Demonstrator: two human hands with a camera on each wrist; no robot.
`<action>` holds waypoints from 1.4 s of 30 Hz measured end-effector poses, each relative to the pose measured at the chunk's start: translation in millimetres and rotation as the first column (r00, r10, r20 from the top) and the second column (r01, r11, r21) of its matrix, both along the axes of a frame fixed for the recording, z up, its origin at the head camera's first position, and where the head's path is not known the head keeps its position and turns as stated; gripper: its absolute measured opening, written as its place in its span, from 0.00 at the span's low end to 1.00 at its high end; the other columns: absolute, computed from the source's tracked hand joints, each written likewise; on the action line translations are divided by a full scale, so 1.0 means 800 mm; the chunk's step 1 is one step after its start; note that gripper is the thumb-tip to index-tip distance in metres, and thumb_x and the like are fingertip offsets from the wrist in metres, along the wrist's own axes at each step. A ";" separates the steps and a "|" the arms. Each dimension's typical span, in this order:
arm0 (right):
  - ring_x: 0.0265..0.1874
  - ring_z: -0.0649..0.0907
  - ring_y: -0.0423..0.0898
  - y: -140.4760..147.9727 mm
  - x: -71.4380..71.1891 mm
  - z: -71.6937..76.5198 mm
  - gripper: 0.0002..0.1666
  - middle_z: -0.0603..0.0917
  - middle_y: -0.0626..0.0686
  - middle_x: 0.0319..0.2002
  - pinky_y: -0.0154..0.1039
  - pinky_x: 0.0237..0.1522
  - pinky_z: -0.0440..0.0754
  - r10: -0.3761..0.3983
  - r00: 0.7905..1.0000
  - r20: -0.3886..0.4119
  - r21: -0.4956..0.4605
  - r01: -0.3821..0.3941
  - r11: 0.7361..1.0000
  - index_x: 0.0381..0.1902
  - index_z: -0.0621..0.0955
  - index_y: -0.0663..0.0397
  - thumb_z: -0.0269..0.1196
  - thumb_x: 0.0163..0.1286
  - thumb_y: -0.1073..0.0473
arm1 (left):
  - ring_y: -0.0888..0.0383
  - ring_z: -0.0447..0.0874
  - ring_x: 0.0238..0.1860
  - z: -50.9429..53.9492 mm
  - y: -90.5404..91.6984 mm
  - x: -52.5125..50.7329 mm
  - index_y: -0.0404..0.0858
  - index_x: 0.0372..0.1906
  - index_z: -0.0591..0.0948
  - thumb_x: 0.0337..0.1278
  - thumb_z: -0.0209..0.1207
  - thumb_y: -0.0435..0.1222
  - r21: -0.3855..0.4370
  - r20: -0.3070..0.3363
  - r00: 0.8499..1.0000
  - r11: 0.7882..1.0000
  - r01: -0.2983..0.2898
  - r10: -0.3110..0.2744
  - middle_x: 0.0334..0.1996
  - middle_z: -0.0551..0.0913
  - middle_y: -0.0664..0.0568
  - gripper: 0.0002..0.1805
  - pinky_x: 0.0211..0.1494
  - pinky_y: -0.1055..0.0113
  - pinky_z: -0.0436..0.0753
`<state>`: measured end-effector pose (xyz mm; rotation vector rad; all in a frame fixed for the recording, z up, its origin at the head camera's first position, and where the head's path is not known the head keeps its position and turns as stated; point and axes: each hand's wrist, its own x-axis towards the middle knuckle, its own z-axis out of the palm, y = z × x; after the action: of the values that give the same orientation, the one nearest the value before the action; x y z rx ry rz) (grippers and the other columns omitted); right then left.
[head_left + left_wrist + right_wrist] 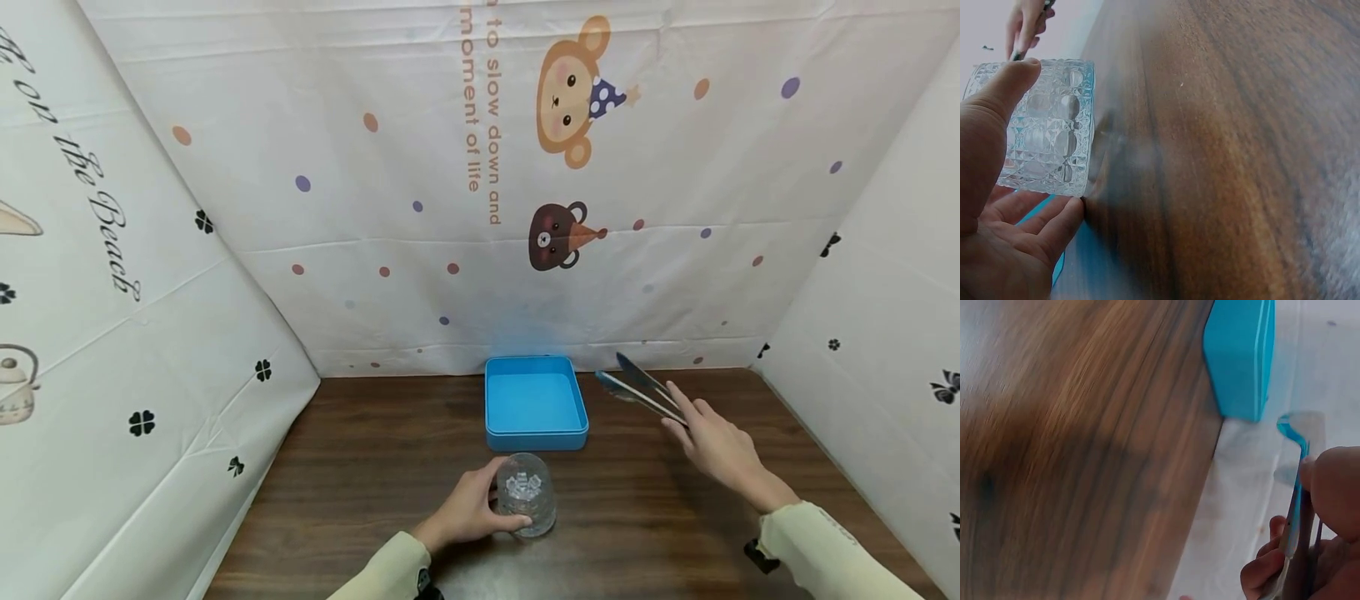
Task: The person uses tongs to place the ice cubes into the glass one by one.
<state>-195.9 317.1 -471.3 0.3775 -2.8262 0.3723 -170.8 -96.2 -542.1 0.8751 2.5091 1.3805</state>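
Note:
A clear patterned glass stands upright on the table, with small clear cubes inside it. My left hand holds the glass from its left side; the left wrist view shows the thumb on one side of the cut-glass wall and the fingers at the other. Above the table at the right, my right hand grips a pair of metal tongs. Their two arms are spread apart with nothing visible between the tips, which point toward the blue tray.
Just beyond the glass sits a shallow blue tray, close to the back wall. The dark wooden table is bounded by a printed white cloth at the back and both sides.

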 end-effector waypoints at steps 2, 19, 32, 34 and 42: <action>0.13 0.64 0.43 0.008 -0.005 -0.007 0.40 0.76 0.61 0.37 0.38 0.12 0.61 -0.022 1.000 0.016 0.004 0.022 1.000 0.83 0.53 0.51 0.55 0.82 0.51 | 0.64 0.82 0.54 -0.001 0.000 0.000 0.46 0.73 0.68 0.54 0.74 0.56 0.003 0.004 1.000 1.000 0.000 0.000 0.58 0.82 0.52 0.44 0.55 0.71 0.82; 0.17 0.68 0.48 0.061 -0.016 -0.048 0.46 0.69 0.66 0.34 0.40 0.13 0.65 -0.069 0.969 0.237 0.014 0.067 0.998 0.83 0.51 0.41 0.52 0.73 0.69 | 0.64 0.82 0.55 -0.004 -0.001 0.002 0.46 0.73 0.68 0.55 0.73 0.57 0.004 0.039 0.999 1.000 -0.004 0.003 0.58 0.82 0.52 0.45 0.54 0.71 0.83; 0.13 0.68 0.48 0.052 -0.019 -0.043 0.39 0.60 0.84 0.57 0.41 0.14 0.63 -0.105 0.960 0.258 -0.024 0.115 0.993 0.81 0.52 0.52 0.50 0.77 0.67 | 0.65 0.82 0.54 0.001 -0.002 0.000 0.45 0.73 0.68 0.55 0.73 0.56 -0.005 0.017 1.000 1.000 -0.001 0.001 0.58 0.82 0.54 0.45 0.55 0.70 0.83; 0.13 0.69 0.50 0.048 -0.020 -0.042 0.37 0.60 0.85 0.58 0.42 0.15 0.64 -0.120 0.958 0.261 -0.021 0.130 0.991 0.80 0.53 0.54 0.49 0.78 0.65 | 0.64 0.83 0.54 0.001 -0.002 0.000 0.44 0.73 0.69 0.55 0.73 0.56 -0.007 0.006 1.000 1.000 -0.004 0.004 0.57 0.82 0.53 0.44 0.55 0.69 0.83; 0.16 0.73 0.54 0.036 -0.022 -0.038 0.37 0.60 0.86 0.62 0.47 0.17 0.69 -0.187 0.922 0.339 0.061 0.177 0.982 0.81 0.51 0.54 0.50 0.80 0.61 | 0.64 0.83 0.54 0.001 -0.002 0.000 0.45 0.73 0.69 0.55 0.73 0.56 -0.011 0.000 1.000 1.000 -0.005 0.005 0.57 0.82 0.53 0.44 0.56 0.68 0.83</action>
<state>-213.5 346.1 -501.5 0.0529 -3.1766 0.3902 -170.4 -97.6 -541.4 0.8681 2.5183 1.3661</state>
